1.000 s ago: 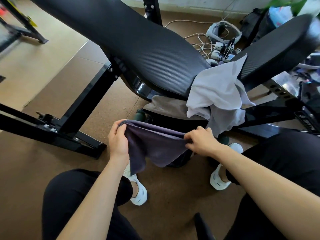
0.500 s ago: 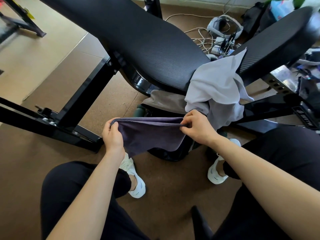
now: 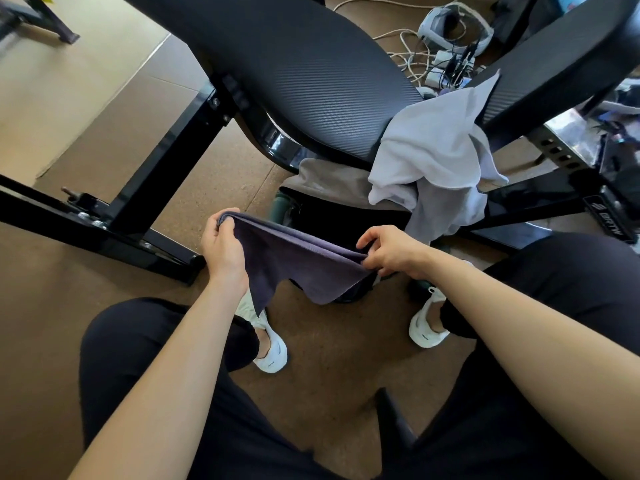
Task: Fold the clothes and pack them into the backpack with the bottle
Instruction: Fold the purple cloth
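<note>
Soft, light and limp, judging by the sag: a dark purple cloth [image 3: 298, 258] doubled over, hanging in the air just near of the bench [image 3: 311, 64], above the floor [image 3: 332, 362]. Best taken at the two ends of the folded top edge, as now, and kept taut (loose corners dangling below, likely to slip out of line). Left grip [image 3: 223, 244] curled round the left end, wrist straight, forearm coming up from the near left. Right grip [image 3: 391, 252] pinching the right end between thumb and fingertips, index finger lifted clear. Farther off, a pale grey garment [image 3: 429, 150] draped over the bench, not yet folded.
</note>
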A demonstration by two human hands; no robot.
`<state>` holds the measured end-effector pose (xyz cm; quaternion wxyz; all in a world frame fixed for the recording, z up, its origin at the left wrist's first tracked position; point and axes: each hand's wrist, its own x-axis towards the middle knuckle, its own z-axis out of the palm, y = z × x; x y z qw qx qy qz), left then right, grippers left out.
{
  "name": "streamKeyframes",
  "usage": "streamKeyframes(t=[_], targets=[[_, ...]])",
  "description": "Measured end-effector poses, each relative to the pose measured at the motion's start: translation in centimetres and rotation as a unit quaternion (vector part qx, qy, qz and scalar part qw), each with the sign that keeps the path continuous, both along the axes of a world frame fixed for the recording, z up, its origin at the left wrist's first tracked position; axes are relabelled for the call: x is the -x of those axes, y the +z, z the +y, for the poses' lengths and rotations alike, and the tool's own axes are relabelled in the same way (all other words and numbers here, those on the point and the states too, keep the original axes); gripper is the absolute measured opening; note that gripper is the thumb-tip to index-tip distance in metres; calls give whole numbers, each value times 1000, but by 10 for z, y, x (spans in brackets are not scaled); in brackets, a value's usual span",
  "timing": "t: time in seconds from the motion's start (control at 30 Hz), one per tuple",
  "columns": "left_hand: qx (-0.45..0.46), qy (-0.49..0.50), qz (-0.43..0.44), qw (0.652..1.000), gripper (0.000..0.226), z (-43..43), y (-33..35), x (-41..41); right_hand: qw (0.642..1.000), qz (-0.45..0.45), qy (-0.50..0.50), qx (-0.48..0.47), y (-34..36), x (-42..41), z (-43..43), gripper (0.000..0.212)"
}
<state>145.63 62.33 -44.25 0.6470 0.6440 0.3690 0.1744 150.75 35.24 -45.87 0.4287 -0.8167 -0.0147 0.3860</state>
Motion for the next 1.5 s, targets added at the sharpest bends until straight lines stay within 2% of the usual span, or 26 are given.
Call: streamKeyframes(t=[0.1,0.4,0.47,0.57,0.67,0.73,0.83,0.9,0.97,1.07,1.17,1.27,1.5], targets=[[-9,0,-4,1000,28,-2,1,0,999,-14,11,33,-3,1,-1,15],[-52,-20,0,998,25,4,-4,3,979,-68,-192,-6,2,-8,-3,35],[-56,-22,4,998,23,3,-6,3,972,-108,-209,22,4,-13,-5,37],[-62,-22,17,998,22,1,-8,3,967,-164,-180,69,9,-20,-11,46],[-72,-22,29,997,22,1,-11,2,975,-143,-162,52,17,-24,-16,52],[-77,-22,32,996,22,1,-12,1,980,-127,-144,51,24,-26,-18,45],[-84,-26,39,995,22,0,-13,1,990,-100,-75,61,35,-24,-20,18],[-81,-22,43,996,21,1,-14,1,996,-83,-19,32,42,-24,-22,6],[-73,-9,51,996,20,4,-16,0,997,-60,36,-21,50,-24,-25,15],[-72,4,69,995,18,5,-18,0,994,-7,70,-86,62,-26,-31,15],[-78,-4,73,994,20,4,-17,1,995,-17,37,-88,62,-29,-36,15],[-80,-9,78,994,23,1,-14,1,991,-41,-46,-115,57,-30,-36,19],[-74,-25,77,994,27,-3,-12,4,959,-42,-219,-174,52,-33,-27,20]])
